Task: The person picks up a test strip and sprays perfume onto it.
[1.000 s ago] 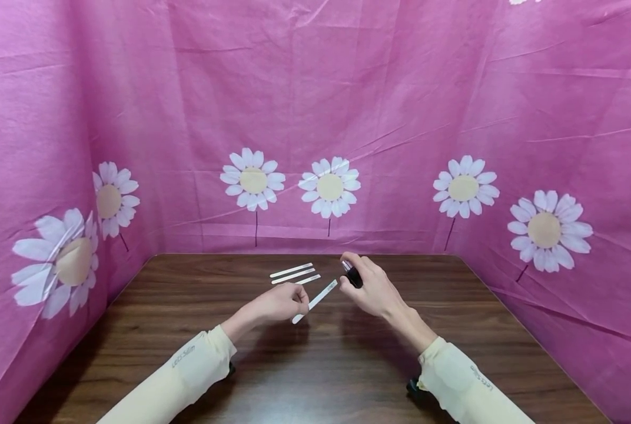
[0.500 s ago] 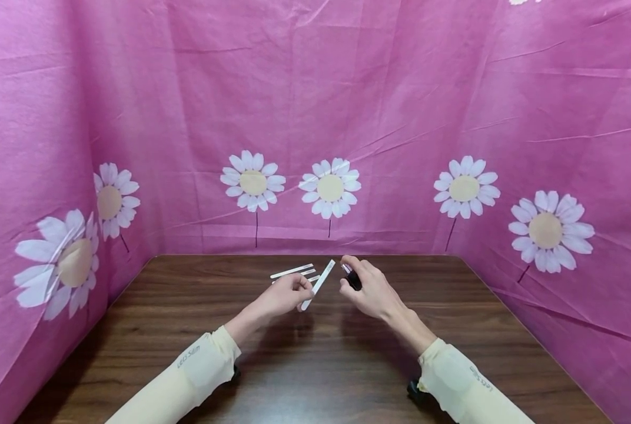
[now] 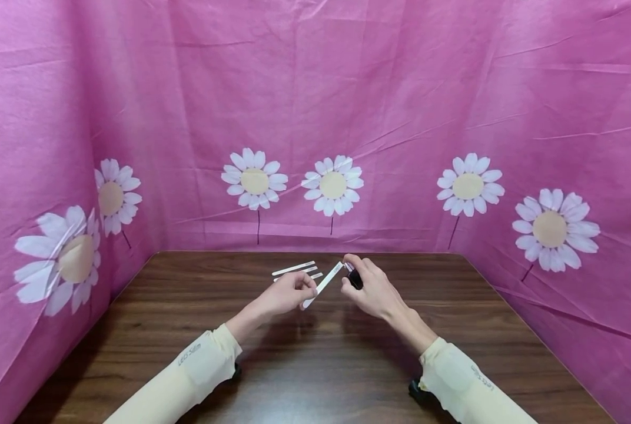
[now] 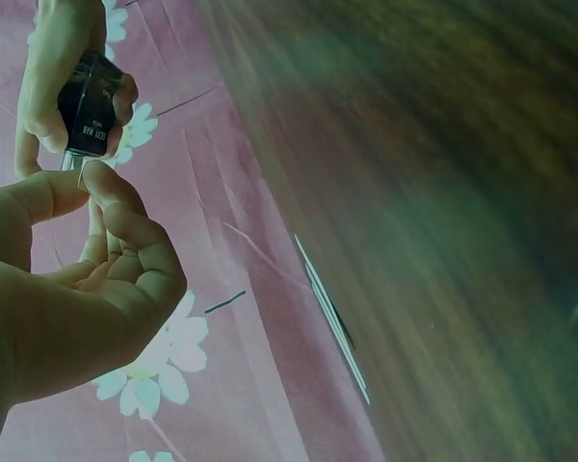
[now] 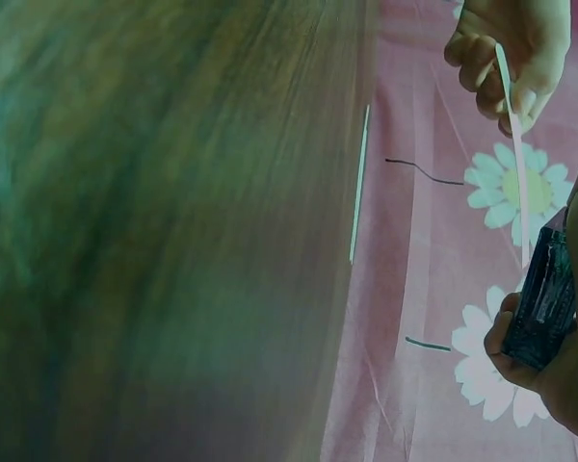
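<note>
My left hand (image 3: 285, 293) pinches a white perfume test strip (image 3: 328, 281) between thumb and forefinger. The strip slants up and rightward, its printed far end close to the spray top of a small black perfume bottle (image 3: 355, 279). My right hand (image 3: 375, 290) grips that bottle, with the forefinger bent over its top. Light lettering shows on the bottle (image 4: 91, 111) in the left wrist view. From the right wrist, the strip (image 5: 519, 173) appears edge-on between hand and bottle; whether they touch, I cannot tell.
Behind my left hand, several more white strips (image 3: 294, 268) lie side by side on the dark wooden table (image 3: 315, 377), partly covered by the fingers. A pink cloth (image 3: 389, 118) printed with daisies surrounds the table's back and sides.
My left hand has risen and moved a little away from me with the strip. The strip's far end has come rightward to the bottle's top. My right hand has barely moved.
</note>
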Motion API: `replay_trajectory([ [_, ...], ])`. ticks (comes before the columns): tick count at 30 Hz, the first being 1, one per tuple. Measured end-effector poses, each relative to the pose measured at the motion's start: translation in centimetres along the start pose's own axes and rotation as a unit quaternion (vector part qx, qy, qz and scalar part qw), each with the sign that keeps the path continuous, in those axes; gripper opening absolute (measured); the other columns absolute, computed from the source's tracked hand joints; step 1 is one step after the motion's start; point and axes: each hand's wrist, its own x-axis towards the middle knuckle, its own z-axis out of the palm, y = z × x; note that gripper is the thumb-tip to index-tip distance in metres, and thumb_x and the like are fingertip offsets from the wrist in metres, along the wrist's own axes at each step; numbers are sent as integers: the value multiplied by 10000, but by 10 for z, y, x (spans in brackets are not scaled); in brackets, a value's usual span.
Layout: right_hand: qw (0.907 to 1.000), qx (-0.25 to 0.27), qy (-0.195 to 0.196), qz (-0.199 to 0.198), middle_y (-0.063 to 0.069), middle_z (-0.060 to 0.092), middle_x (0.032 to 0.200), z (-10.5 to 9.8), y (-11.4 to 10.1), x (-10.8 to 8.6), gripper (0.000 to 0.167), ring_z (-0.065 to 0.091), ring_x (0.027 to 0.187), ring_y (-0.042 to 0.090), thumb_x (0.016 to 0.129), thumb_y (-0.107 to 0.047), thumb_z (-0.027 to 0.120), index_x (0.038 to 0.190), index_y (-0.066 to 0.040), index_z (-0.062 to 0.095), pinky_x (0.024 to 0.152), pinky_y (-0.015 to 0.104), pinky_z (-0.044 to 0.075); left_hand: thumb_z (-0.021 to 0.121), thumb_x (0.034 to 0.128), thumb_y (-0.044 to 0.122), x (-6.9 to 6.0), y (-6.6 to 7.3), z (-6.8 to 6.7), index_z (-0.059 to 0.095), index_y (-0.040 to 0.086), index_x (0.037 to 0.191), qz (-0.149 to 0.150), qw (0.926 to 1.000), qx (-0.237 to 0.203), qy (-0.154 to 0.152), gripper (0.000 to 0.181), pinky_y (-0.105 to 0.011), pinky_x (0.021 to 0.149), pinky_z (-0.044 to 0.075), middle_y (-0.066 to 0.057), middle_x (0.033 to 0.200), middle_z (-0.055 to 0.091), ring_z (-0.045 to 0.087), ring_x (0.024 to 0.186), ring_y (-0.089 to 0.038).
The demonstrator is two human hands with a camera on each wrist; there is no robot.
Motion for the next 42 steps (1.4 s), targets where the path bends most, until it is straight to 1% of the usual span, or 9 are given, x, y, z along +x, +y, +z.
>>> replay_trajectory([
  [5,9998,111,-130,86,5,558,966,0,0,1,468,524,794,198,891,-298,649,1335,-192,549,687,396,462,659,951,58,0,0,-3,633,-4,984,37,9999,94,36,75,-250,581,433,-32,735,619,565,618,-128],
  [9,9993,259,-260,99,18,537,1042,0,-1,0,438,531,866,196,918,-283,640,1324,-178,512,729,413,476,662,958,66,1,-1,-4,635,-10,988,67,10000,62,-21,86,-273,587,449,-33,748,620,566,629,-133],
  [13,9990,330,-260,117,39,513,1077,0,-2,0,428,537,882,215,946,-280,624,1338,-185,482,750,428,483,667,955,68,1,-1,-4,636,-13,984,136,9999,106,-12,92,-299,589,458,-33,747,621,565,627,-136],
  [21,9987,348,-349,134,54,515,1110,2,-3,-1,430,544,918,225,968,-287,608,1360,-183,464,786,443,487,650,950,38,1,2,-6,640,-11,955,237,9995,223,-29,51,-255,554,441,-8,717,611,565,602,-144],
  [25,9984,359,-409,140,52,527,1090,2,-4,-2,431,539,922,220,970,-290,612,1361,-194,457,796,443,483,648,948,30,0,3,-6,645,-11,951,236,9994,245,-36,41,-234,542,424,-6,707,607,563,600,-155],
  [29,9983,282,-465,213,64,539,1089,3,-4,-2,432,553,939,232,980,-301,606,1368,-208,442,817,454,489,644,945,21,1,2,-6,644,-17,954,199,9995,233,-46,39,-245,551,429,-11,712,608,562,601,-142],
  [35,9976,331,-558,246,77,535,1089,4,-4,-2,441,551,944,246,990,-296,602,1379,-144,463,820,461,489,647,944,19,1,4,-6,644,-17,956,166,9995,280,-9,38,-251,564,444,-10,725,621,568,608,-118],
  [38,9975,350,-560,255,70,530,1077,4,-4,-2,431,546,932,242,986,-293,606,1368,-146,471,810,451,486,645,946,21,1,3,-6,647,-15,960,152,9993,332,-13,39,-259,565,451,-13,726,620,568,606,-117],
  [42,9973,373,-567,267,67,530,1070,5,-4,-2,416,550,932,255,979,-291,612,1349,-155,477,804,444,482,646,951,38,1,2,-5,651,-10,966,83,9994,343,-24,50,-327,589,488,-12,729,616,567,604,-114],
])
